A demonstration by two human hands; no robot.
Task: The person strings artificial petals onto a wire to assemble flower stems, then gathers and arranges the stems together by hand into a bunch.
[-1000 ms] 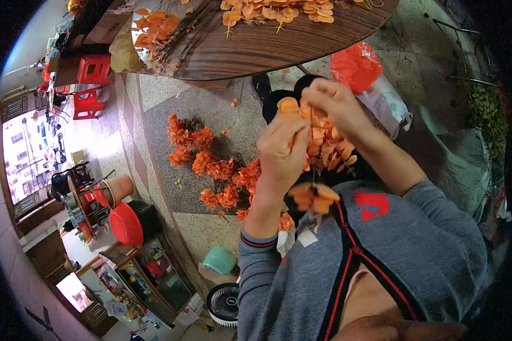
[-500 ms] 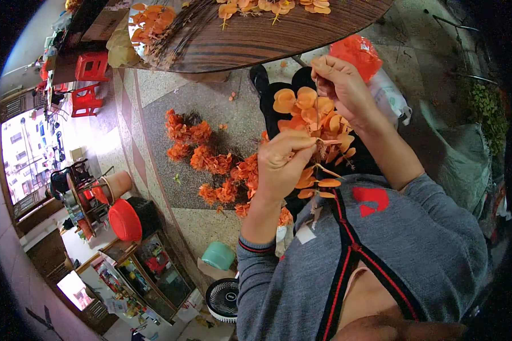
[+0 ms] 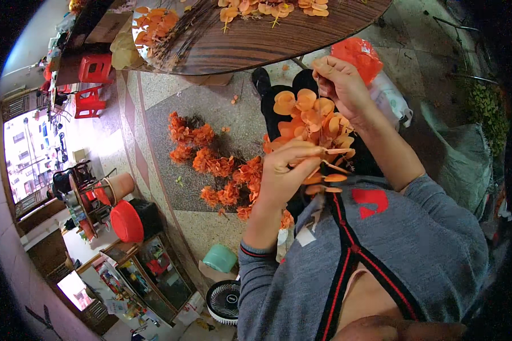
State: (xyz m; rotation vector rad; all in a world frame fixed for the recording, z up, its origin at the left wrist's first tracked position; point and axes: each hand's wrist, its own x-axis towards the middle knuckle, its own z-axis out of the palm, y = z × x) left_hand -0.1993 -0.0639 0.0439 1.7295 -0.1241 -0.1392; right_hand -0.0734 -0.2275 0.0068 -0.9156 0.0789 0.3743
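Observation:
My left hand [image 3: 287,173] is closed in a pinch on a spray of orange artificial leaves [image 3: 334,178], whose small leaves stick out to the right of the fingertips. Above and to the right, my right hand [image 3: 344,85] is also pinched; whatever thin thing its fingers hold is too fine to make out. Between the two hands, over my lap, lies a cluster of broad orange leaves [image 3: 313,118]. The left hand overlaps its lower edge and hides part of the stems.
A round wooden table [image 3: 279,48] with more orange leaf sprays stands ahead. Orange flower bunches [image 3: 213,162] lie on the floor to the left. A red plastic bag [image 3: 358,57] is at the right, a fan [image 3: 224,301] and green basin [image 3: 219,257] at lower left, red stools [image 3: 95,69] farther off.
My left hand has shifted slightly down and right with the leaf spray. The thin stem seen below my right hand earlier no longer shows clearly. The right hand has hardly moved.

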